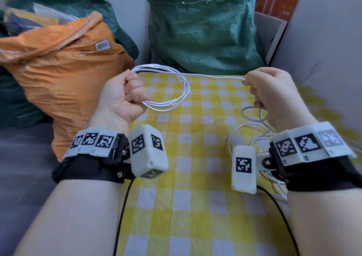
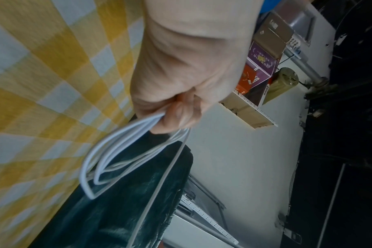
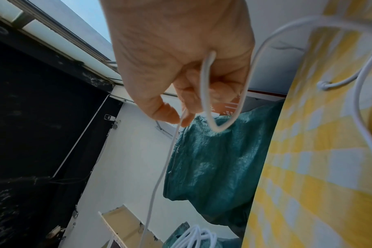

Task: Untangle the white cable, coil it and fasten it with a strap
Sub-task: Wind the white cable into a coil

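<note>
White cable [image 1: 166,87]: our left hand [image 1: 121,99] at nine o'clock fists the coil; right hand [image 1: 274,93] at three pinches slack taut for winding.

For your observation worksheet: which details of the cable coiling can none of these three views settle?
- Strap: none visible in any view.
- white cable ends: no plug visible; the slack runs under the right hand and wrist in the head view.
- Loop count in the left hand: strands overlap; left wrist view blurred.

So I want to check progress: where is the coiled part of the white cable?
In the head view the coil hangs from the left hand, above the yellow checked cloth, left of the right hand.
</note>
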`<state>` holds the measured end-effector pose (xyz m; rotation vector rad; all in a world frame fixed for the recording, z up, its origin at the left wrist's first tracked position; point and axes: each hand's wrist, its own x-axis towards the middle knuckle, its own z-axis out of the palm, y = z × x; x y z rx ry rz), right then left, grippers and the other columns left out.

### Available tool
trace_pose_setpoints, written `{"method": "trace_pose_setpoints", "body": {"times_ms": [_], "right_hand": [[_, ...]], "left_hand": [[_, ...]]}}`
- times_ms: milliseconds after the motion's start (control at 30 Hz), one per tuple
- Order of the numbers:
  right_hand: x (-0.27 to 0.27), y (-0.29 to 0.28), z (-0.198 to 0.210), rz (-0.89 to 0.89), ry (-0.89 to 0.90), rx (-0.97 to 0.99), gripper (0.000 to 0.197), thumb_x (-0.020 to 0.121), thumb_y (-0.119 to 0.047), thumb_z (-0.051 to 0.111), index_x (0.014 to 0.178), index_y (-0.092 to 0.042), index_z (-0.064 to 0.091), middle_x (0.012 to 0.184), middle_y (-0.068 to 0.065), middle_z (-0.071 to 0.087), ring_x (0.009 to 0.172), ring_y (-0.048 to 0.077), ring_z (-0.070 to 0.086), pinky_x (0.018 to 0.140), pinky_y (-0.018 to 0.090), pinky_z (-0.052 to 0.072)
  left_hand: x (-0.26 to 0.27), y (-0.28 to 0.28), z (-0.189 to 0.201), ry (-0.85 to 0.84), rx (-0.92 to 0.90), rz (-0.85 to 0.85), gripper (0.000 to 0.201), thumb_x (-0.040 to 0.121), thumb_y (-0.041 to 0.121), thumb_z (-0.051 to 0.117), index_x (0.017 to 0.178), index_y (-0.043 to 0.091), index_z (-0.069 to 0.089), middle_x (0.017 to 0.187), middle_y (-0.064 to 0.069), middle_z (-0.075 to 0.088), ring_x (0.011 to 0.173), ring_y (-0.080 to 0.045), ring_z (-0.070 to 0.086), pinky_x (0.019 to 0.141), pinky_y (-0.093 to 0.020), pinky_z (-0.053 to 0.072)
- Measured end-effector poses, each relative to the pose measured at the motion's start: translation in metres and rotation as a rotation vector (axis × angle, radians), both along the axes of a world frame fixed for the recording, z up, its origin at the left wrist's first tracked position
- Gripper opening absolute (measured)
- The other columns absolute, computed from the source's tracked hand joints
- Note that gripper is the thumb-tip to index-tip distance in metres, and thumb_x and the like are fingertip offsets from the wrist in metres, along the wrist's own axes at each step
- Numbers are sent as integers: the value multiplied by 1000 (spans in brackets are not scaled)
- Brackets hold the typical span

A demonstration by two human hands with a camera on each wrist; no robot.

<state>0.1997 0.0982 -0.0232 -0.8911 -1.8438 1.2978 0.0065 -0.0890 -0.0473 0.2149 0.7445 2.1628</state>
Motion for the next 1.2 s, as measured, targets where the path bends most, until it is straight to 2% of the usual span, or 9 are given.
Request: {"method": "trace_pose_setpoints", "body": {"times_ms": [233,333,433,633,800,867,1000,1100,1200], "right_hand": [[6,9,-1,-185,203,-71,20,75,-3,56,68,-21,61,61,-4,47,48,10,37,42,18,34],[3,8,-2,-150,232,-114,20,76,-3,58,68,-22,55,63,-4,47,49,8,42,45,19,42],[1,3,-2,-83,277,-113,26,76,-1,61,68,-20,46,56,-1,44,36,6,43,50,23,51],[-4,-2,-5,-24,232,40,20,75,-5,69,73,-21,57,71,4,62,48,14,56,57,31,55],[-8,-6,-6,-4,86,231,20,75,-11,64,80,-30,61,91,-4,68,63,14,62,71,46,59],[-9,-9,-6,55,23,274,22,82,-7,60,85,-29,62,96,-4,67,58,8,60,61,35,59],[-9,-20,-4,274,-247,381,27,91,-8,50,88,-28,67,91,-8,71,40,-2,46,42,13,38],[-8,-28,-3,414,-473,428,28,93,-8,45,101,-26,64,86,-12,72,42,-3,46,42,11,35],[-7,-35,-2,514,-575,391,19,92,-12,46,101,-24,56,82,-17,73,49,0,48,51,19,43]], "left_hand": [[-16,-16,-4,-227,168,192,49,99,22,31,51,16,37,35,6,22,26,-9,18,31,-20,22],[-14,-12,-3,-191,136,210,48,100,22,31,52,17,37,36,7,21,27,-8,17,31,-20,22],[-8,-8,-2,-131,88,158,46,99,23,32,54,17,38,36,7,22,27,-8,19,31,-19,23],[-1,-4,0,-6,17,-27,42,100,32,30,60,20,38,38,6,24,27,-9,23,36,-15,23],[7,1,6,47,60,-88,41,100,34,31,62,20,39,38,5,24,29,-9,23,37,-14,24],[9,2,9,62,89,-89,40,99,35,31,63,20,39,38,4,25,29,-9,25,36,-15,27],[13,3,13,130,114,-87,37,99,35,30,66,21,39,39,5,26,30,-7,26,39,-16,29],[17,5,15,222,83,-103,33,99,32,30,70,20,40,43,7,26,34,-6,26,42,-16,31],[25,8,17,338,-1,-149,32,101,29,27,74,19,41,46,9,28,37,-4,27,45,-16,35]]}}
